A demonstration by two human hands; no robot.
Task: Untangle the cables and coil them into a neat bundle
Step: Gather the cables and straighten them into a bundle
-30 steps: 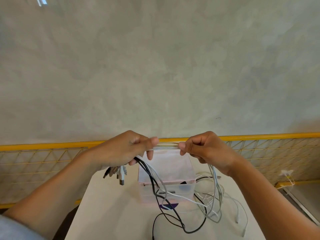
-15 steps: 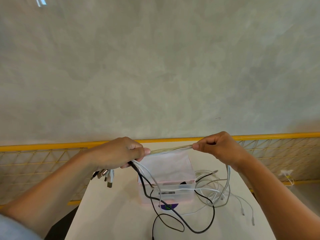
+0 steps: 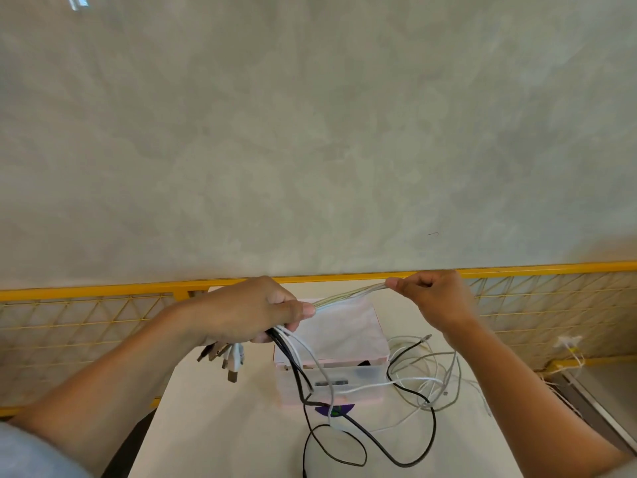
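Cables (image 3: 348, 294) clamped in left hand (image 3: 248, 312) beside plugs (image 3: 231, 357), pinched in right hand (image 3: 431, 298) well apart; span held taut, presumably to align strands before coiling.

No text, label or number can be read anywhere.

The left hand (image 3: 248, 312) and right hand (image 3: 434, 298) are bare, as are the left forearm (image 3: 120, 367) and right forearm (image 3: 517, 391). A pale grey-blue sleeve (image 3: 31, 453) covers the left upper arm.
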